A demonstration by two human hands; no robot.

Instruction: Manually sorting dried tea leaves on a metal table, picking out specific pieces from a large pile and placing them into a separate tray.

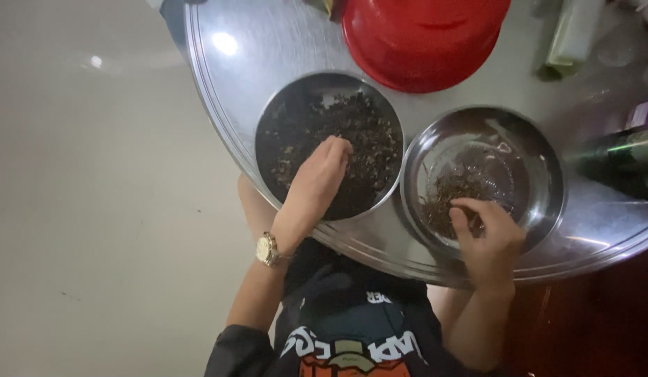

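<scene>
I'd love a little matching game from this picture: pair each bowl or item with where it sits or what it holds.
Things:
1. round steel dish
2. shiny steel bowl
3. red plastic bowl
4. gold wristwatch

Descriptions:
A. far edge of the tray
B. on the left wrist
C. full of dark dried bits
D. small heap, right hand inside

Pairs: 1-C, 2-D, 3-A, 4-B

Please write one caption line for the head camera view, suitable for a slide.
Left hand in round metal bowl of dark dried leaves; right hand in shiny steel bowl.
</scene>
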